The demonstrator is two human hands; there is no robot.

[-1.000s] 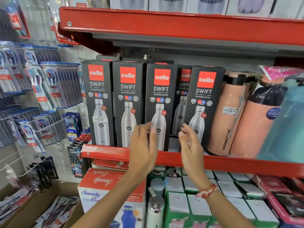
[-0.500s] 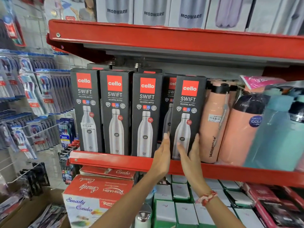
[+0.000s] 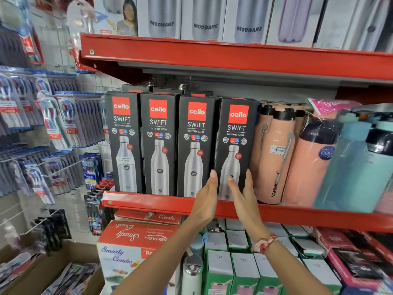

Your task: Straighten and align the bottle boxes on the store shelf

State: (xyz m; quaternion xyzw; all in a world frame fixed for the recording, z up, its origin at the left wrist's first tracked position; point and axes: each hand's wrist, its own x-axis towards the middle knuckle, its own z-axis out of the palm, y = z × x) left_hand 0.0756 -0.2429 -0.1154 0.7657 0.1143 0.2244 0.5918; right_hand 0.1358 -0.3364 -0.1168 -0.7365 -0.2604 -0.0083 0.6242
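Observation:
Several black Cello Swift bottle boxes stand in a row on the red shelf. The three at the left sit upright, face forward and side by side. The rightmost box stands close against them, held low down between my hands. My left hand lies flat against its left edge. My right hand has its thumb on the box's front and its fingers along the right side. More black boxes show behind the row.
Peach bottles and teal bottles crowd the shelf right of the boxes. Modware boxes sit on the red shelf above. Below are a Smarty Combo box and small green-white boxes. Toothbrush packs hang at left.
My left hand left the third box and went to the rightmost box's left edge. That box, tilted before with a gap beside it, now stands against the third box.

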